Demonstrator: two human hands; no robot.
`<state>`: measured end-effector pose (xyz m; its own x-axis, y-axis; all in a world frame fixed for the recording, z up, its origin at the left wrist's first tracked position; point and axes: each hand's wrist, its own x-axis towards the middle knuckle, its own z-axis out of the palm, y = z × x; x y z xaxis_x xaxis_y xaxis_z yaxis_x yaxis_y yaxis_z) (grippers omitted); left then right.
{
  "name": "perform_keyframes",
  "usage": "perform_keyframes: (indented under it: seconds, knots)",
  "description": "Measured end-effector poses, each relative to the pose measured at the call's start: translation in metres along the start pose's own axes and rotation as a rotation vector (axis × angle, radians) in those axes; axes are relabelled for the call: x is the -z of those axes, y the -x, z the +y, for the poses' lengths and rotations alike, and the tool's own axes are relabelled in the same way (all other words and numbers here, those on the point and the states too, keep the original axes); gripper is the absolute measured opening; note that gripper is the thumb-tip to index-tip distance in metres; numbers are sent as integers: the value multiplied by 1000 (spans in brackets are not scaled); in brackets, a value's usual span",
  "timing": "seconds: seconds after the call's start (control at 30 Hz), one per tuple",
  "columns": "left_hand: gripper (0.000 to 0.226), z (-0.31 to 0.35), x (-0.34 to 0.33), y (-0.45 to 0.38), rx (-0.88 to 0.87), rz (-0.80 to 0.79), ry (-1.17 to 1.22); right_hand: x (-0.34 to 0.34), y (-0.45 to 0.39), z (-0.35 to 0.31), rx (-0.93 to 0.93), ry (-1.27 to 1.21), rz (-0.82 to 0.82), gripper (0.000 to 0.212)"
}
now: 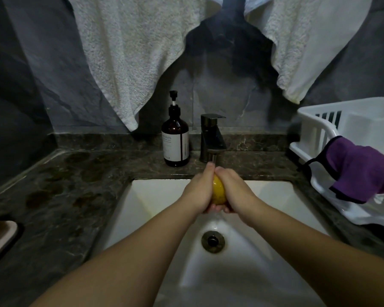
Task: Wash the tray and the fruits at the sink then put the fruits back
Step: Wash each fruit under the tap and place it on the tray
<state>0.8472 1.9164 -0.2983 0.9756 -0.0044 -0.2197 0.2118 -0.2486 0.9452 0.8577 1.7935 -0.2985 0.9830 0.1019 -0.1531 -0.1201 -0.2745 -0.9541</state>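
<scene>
the yellow fruit [219,192] looks smooth-skinned, rounded and a little longer than wide, something like a lemon or small mango, and under running water it is likely slick; it seems light and firm enough to take a squeeze, though a hard pinch on wet skin could shoot it out, so the sound hold is a cupped one round its broad sides with the palms, not the tips. it sits upright between the two hands, its near face showing in the gap between them, its far end hidden by fingers. the left hand [198,189] wraps its left side, fingers curled over the top and reaching up to just under the faucet [212,138]; the right hand [236,188] wraps the right side, its fingers curled round the fruit and meeting the left ones above it. both hands are grasping the fruit, and fingertips show below it too. a thin stream of water appears to fall from the spout onto the uppermost fingers. under the hands is the white sink [155,196], with its drain [212,241] nearer the person. left of the fingers stands a brown pump bottle [175,142] on the dark counter [80,185]; far left, at the edge, a pale tray [2,238] shows only in part. right of the hands, a white rack [319,131] carries a purple cloth [359,171].
</scene>
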Motion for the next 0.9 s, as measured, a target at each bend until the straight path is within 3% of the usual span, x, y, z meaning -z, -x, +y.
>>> perform_keyframes:
  seconds: [0.13,0.23,0.37,0.5,0.63,0.77,0.9]
  knots:
    - [74,-1,-1,1,-39,66,-110,0,1,-1,-87,46,-19,52]
    - [74,2,-3,3,18,23,-39,0,1,0,31,126,70,46]
    - [67,1,-1,0,-45,95,-125,-5,2,3,-42,55,-10,41]
    - [63,4,0,4,7,51,3,-9,1,2,83,62,36,38]
    - [66,1,-6,4,-74,120,-115,-6,0,0,-65,54,21,42]
    - [72,5,-5,5,36,59,78,-3,0,5,138,108,88,27]
    - [69,3,-4,3,-7,145,-58,-5,0,3,-35,50,25,43]
